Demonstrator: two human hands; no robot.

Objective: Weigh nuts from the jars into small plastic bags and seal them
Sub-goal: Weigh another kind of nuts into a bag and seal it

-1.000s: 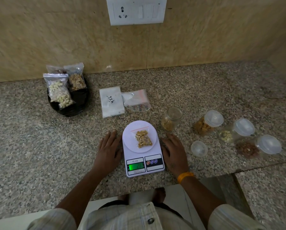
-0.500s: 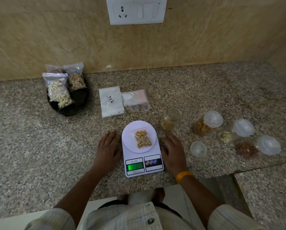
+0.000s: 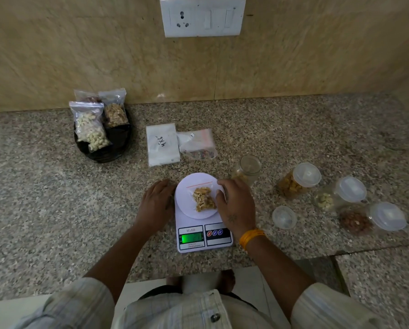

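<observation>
While one small bag of nuts (image 3: 204, 198) lies on the round pan of the single white digital scale (image 3: 202, 222), its long axis runs away from the person, red seal strip at the far end. Four jars stand right on the granite worktop (image 3: 44, 210): one uncapped (image 3: 247, 169), three lidded; one loose lid (image 3: 284, 217). Three filled bags sit in a black basket (image 3: 103, 148). Left hand (image 3: 156, 205) rests flat, fingers relaxed, beside the scale; right hand (image 3: 235, 205) arches over the pan, fingertips touching the bag's right edge.
</observation>
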